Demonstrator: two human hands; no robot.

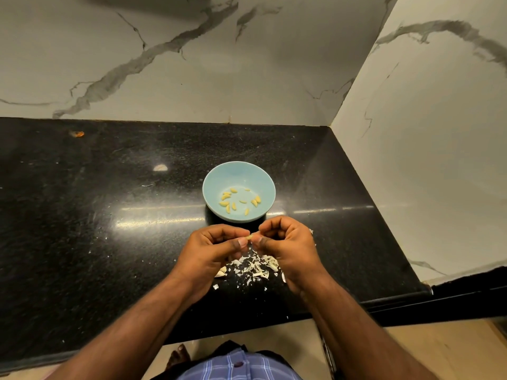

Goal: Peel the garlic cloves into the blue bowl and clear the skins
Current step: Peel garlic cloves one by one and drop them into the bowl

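Blue bowl [238, 192] stood on the black counter [109, 215], just beyond the hands. About a dozen peeled cloves [238, 201] lay scattered on its floor, so a good share of the peeling was judged done. The left hand [211, 252] and right hand [285, 246] met fingertip to fingertip above the counter, between the bowl and the counter's front edge. Both pinched one small clove [249, 237], with the remaining fingers curled in; only a pale sliver of it showed between the thumbs. Whether skin remained on it could not be told. A heap of white skins [253, 267] lay on the counter directly under and just behind the hands, with smaller flakes strewn around it. A pale piece at the heap's left edge may have been an unpeeled clove; not certain. Left to do, by judgement: finish this clove, drop it in the bowl, peel any remaining, then gather the skins. Clearing was not yet begun.
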